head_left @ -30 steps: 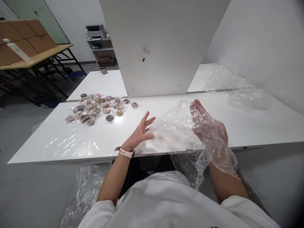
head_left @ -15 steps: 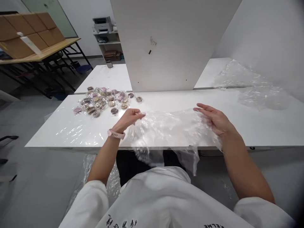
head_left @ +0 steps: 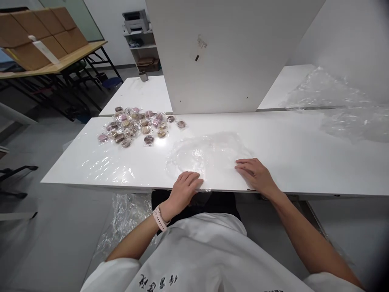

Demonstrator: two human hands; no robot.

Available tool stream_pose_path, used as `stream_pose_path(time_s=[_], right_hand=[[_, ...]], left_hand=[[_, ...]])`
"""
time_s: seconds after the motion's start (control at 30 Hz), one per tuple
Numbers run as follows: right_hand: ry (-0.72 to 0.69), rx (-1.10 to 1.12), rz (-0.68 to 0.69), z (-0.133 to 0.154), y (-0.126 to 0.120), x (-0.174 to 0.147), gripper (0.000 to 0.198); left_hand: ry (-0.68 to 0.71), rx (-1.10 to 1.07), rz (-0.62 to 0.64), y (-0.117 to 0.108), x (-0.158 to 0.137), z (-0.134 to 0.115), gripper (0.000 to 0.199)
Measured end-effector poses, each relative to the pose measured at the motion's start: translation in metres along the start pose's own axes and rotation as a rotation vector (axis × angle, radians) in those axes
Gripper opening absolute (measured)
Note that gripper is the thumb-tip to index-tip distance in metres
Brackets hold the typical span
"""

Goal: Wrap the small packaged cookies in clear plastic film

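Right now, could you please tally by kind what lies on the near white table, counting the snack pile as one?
Clear plastic sheet under both hands: 1
Pile of wrapped snacks: 1
Crumpled plastic wrap, far right: 1
Total: 3

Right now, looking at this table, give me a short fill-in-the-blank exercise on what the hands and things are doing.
1. Both hands press a clear plastic sheet flat on the ____ table.
2. The pink watch is on the ____ wrist.
3. The wrapped snacks lie to the ____ of the sheet.
4. The right hand lies ____ on the sheet, fingers stretched out.

Missing words: white; left; left; flat
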State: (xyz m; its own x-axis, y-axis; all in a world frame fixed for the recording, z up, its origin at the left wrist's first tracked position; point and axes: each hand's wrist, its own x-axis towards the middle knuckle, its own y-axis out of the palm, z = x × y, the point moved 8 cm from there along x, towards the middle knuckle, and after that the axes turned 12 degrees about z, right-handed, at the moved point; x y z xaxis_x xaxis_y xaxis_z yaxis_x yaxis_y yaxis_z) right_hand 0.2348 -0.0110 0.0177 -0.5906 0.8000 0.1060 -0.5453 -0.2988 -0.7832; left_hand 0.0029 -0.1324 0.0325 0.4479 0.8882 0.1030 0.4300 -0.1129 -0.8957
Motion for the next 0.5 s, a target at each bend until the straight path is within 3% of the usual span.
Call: stream_pose_path(time_s=[0.07,0.13,0.2,0.3,0.4,0.5], right_hand=[[0.043,0.098,-0.037,-0.004,-0.022,0.012,0.028],[0.088,0.231,-0.085,-0.004,-0.06,0.022,0.023],[0.156,0.323,-0.202,-0.003,-0.109,0.03,0.021],[0.316,0.273,-0.369,-0.007,-0.175,0.035,0.023],[0.482,0.205,-0.287,-0.021,-0.198,0.043,0.027],[0.552,0.212,-0.242,-0.035,-0.201,0.042,0.025]], left_hand=[[-0.041,-0.055,0.024,-0.001,-0.004,0.014,0.016],[-0.048,-0.156,0.095,-0.018,-0.008,0.028,0.018],[-0.054,-0.259,0.156,-0.049,-0.012,0.04,0.017],[-0.079,-0.345,0.182,-0.098,-0.017,0.05,0.018],[-0.08,-0.345,0.185,-0.122,-0.016,0.049,0.018],[-0.113,-0.369,0.026,-0.139,-0.011,0.048,0.014]])
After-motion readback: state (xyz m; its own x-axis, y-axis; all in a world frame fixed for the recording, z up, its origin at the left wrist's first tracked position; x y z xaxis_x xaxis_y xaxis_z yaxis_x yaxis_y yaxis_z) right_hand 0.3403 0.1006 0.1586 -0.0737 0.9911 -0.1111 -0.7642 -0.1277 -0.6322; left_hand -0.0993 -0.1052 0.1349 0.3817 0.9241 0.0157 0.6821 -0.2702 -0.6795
